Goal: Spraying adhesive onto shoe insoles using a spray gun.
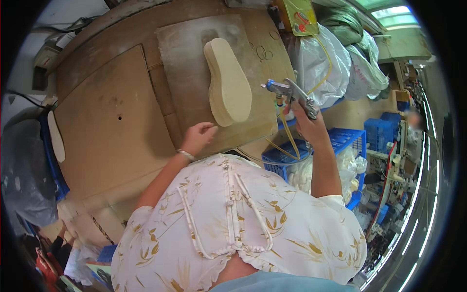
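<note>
A stack of cream insoles (229,82) lies on a greyish, stained sheet (182,63) on the cardboard-covered table. My right hand (307,122) grips a metal spray gun (292,93) with a blue part near its nozzle. The nozzle points left, toward the insoles, with a gap between them. A yellowish hose (288,130) hangs down from the gun. Close to the near end of the stack is my left hand (198,138), its fingers curled together. What those fingers hold, if anything, is hidden.
Brown cardboard (107,121) covers the table's left side. Blue crates (340,141) with white material stand at the right, below table height. White plastic bags (323,63) and a yellow container (300,17) are at the back right. Another insole (56,136) sits beyond the left edge.
</note>
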Motion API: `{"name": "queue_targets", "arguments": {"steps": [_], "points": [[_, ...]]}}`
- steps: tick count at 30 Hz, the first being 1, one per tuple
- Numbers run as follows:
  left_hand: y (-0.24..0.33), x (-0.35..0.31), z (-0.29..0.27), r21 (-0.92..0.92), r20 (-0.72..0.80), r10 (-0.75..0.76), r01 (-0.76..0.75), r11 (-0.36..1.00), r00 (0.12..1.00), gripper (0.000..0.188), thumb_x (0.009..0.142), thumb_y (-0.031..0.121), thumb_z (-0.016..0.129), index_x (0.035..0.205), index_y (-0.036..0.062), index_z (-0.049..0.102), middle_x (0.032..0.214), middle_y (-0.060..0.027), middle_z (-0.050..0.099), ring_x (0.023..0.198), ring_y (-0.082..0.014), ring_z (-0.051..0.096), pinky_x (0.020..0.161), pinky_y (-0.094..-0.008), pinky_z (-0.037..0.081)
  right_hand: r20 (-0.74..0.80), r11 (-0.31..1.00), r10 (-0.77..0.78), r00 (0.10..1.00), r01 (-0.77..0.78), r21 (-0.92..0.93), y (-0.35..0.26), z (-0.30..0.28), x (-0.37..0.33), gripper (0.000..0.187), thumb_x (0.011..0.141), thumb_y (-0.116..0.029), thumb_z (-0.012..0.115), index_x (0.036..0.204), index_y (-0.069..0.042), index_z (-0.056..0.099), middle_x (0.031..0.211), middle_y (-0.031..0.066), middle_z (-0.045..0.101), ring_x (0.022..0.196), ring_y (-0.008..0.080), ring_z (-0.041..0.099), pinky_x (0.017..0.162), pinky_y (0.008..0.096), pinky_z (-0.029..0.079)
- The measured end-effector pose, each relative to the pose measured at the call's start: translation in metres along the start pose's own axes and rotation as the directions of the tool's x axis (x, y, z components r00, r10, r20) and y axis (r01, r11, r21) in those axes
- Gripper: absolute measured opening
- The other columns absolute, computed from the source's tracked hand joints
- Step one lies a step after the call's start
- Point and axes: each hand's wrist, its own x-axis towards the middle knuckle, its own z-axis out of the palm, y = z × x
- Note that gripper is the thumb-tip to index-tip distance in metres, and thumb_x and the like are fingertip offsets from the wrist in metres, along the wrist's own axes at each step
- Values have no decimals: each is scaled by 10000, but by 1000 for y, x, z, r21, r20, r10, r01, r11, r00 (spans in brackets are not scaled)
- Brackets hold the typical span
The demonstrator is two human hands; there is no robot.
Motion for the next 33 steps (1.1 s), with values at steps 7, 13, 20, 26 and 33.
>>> {"name": "queue_targets", "arguments": {"steps": [7, 13, 20, 26, 33], "points": [[-15, 37, 84, 83, -378, 208, -190, 978, 902, 343, 796, 284, 712, 927, -15, 605, 812, -90, 651, 676, -115, 605, 576, -256, 496, 95, 987, -113, 989, 100, 129, -15, -15, 37, 199, 921, -236, 570, 911, -39, 589, 695, -52, 485, 624, 44, 421, 541, 219, 347], [0, 40, 90, -65, -413, 53, -88, 994, 909, 301, 803, 260, 709, 824, -21, 604, 689, -68, 633, 523, -103, 570, 456, -242, 464, 176, 968, -230, 957, 207, 139, -9, -27, 63, 230, 925, -261, 574, 912, -31, 593, 696, -41, 494, 629, 55, 434, 556, 229, 362], [12, 32, 88, -63, -372, -51, 29, 998, 927, 303, 825, 279, 689, 785, -15, 625, 679, -75, 644, 517, -116, 606, 450, -231, 481, 113, 976, -205, 972, 195, 93, -18, -28, 79, 225, 924, -256, 573, 873, -39, 603, 671, -36, 503, 617, 51, 434, 547, 228, 360], [18, 27, 84, -125, -319, -83, 45, 991, 944, 295, 837, 281, 678, 817, -9, 629, 710, -87, 655, 542, -128, 624, 459, -229, 492, 41, 969, -241, 970, 238, 74, -8, -25, 71, 239, 924, -255, 558, 788, -62, 592, 605, -66, 456, 516, 19, 363, 468, 219, 294], [24, 25, 85, -160, -331, -103, 52, 986, 938, 265, 833, 254, 679, 844, -5, 622, 724, -80, 660, 539, -121, 623, 452, -218, 489, 69, 973, -227, 972, 223, 51, -19, -26, 69, 196, 911, -251, 568, 870, -62, 597, 666, -49, 527, 546, 28, 399, 486, 215, 320]]}}
